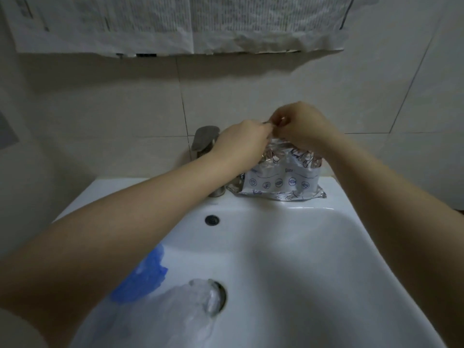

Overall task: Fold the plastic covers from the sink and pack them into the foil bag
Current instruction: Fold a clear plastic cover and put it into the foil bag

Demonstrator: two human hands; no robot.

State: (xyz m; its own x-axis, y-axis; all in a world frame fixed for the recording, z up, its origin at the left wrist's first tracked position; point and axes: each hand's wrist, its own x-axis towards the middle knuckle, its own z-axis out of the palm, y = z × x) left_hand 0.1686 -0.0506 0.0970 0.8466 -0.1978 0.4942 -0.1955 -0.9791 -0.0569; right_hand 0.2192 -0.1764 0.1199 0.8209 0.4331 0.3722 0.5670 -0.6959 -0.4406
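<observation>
Both my hands are up at the top of the foil bag (283,172), just right of centre in the frame, where it stands on the back ledge of the sink (351,247) against the tiled wall (125,96). My left hand (241,144) has its fingers curled and pinching one side of the bag's mouth, and my right hand (301,126) pinches the other side, thumb and fingertips pressed together on the rim; I judge I'm working the opening apart or pressing it closed, and I can't tell which from here. The bag looks light and crinkly, shiny silver with a white printed panel of little round blue icons, and the creased foil will hold whatever bend I give it, so the top edge is the right place to grip, not the soft belly. Down at the lower left and lower centre of the frame the plastic covers (160,297) lie in the basin, one blue and bunched by my left forearm, one clear and filmy draped over the drain (218,295). Those will be feather-light, limp and slippery, likely to cling to the glossy white basin, so I'd take them by an edge or corner and smooth them flat before folding. The metal tap (204,141) stands dull grey just left of my left hand, close by the bag. Paper sheets (175,23) hang across the top of the frame.
</observation>
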